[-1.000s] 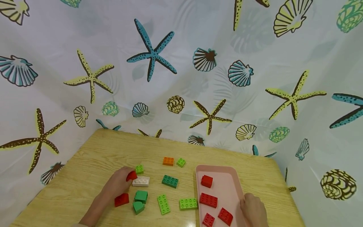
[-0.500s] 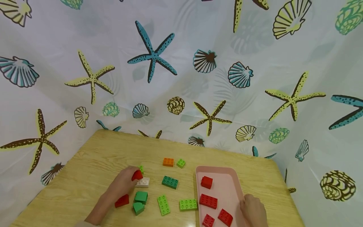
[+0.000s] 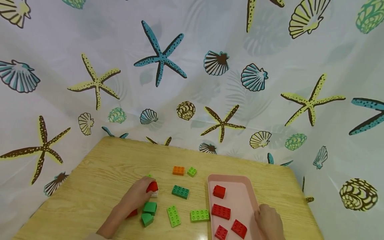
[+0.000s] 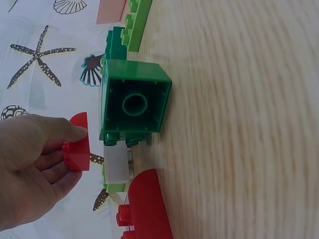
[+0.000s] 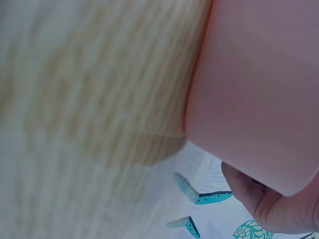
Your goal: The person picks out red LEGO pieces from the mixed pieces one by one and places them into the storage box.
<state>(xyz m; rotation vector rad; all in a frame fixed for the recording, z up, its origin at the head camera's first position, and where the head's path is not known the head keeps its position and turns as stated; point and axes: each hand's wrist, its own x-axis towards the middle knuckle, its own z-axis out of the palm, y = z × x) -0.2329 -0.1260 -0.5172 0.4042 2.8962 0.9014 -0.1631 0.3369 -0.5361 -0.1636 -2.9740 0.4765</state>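
Left grip (image 4: 37, 164): nearly closed, red block (image 4: 78, 149) being pinched between thumb and fingers, being held off the tabletop (image 3: 270, 180) near white brick (image 4: 117, 162) | right grip (image 3: 268, 218): curled, pink tray (image 3: 240, 190) being held by its right rim | four red bricks (image 3: 221, 211) being carried in tray | dark-green brick (image 3: 180, 191) being flanked by red block and tray

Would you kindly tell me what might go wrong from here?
The red block, pinched between thumb and fingers of the left hand, could slip. That hand is low among other blocks, so it might nudge the white block or the green block. If the right hand pushes the tray sideways, it might bump the lime block beside it.
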